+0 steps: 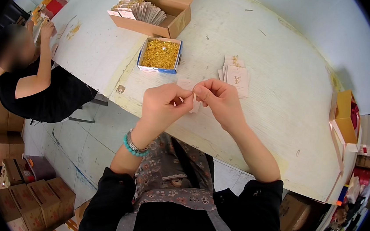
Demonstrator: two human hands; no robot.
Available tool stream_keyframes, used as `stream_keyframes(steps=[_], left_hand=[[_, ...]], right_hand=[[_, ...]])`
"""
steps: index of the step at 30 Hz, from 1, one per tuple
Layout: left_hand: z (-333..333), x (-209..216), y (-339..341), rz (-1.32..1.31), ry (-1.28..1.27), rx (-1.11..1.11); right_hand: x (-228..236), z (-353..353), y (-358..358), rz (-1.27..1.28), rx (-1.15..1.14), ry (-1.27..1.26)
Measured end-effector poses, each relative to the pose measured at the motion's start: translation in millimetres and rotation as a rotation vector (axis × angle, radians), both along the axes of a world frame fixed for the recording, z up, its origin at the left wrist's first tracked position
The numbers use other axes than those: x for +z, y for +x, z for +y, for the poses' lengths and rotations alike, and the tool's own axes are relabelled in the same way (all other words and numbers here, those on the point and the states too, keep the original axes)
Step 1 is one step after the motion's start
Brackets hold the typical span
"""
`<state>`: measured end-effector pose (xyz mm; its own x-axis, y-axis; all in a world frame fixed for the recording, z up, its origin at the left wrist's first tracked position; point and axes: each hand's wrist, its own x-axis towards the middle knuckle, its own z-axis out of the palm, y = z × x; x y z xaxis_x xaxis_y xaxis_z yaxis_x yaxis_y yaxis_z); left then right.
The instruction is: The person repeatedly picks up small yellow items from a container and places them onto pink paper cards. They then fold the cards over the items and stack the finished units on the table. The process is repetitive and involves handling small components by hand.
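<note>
Fingertips meet over a pale card, near edge of the worktable

We note 2 bare hands working close together above the near part of the white worktable point(276, 123). Left hand point(166, 104): thumb and forefinger closed in a pinch, other fingers curled. Right hand point(219, 100): also pinching, its fingertips meeting those of the left. Whatever sits between them is too small for us to tell.

A pale card point(186, 84) lies below and behind the hands, partly covered by them; we cannot tell whether any finger touches it. Just far of the left hand, a blue-and-white open box point(175, 71) brims with thin gold pieces point(159, 55), 1 small white spot among them. Right and far of the right hand, a loose stack of pale cards point(237, 81), gold ornament on the top card. Farther off, left of the stack, an open brown carton point(178, 27) holds many cards point(147, 13) on edge.

On the left wrist we see a turquoise bracelet point(134, 150). Far left, 1 co-worker point(39, 76) in black sits at the table, hands raised. Near left, brown cartons point(32, 203) on the floor.
</note>
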<state>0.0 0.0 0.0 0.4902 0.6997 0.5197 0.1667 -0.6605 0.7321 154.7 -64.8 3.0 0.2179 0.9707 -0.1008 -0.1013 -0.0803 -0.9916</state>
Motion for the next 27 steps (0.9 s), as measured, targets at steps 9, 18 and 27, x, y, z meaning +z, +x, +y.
stream_keyframes(steps=[9, 18, 27], left_hand=[[1.5, -11.6, 6.7, 0.027, 0.303, 0.039], [1.0, -11.4, 6.0, -0.007, 0.365, 0.046], [-1.1, -10.4, 9.4, 0.025, 0.373, 0.079]], right_hand=[[-6.2, 0.6, 3.7, -0.079, -0.026, 0.006], [-6.1, 0.9, -6.1, -0.11, -0.087, 0.009], [-8.2, 0.4, -7.0, -0.134, -0.119, -0.001]])
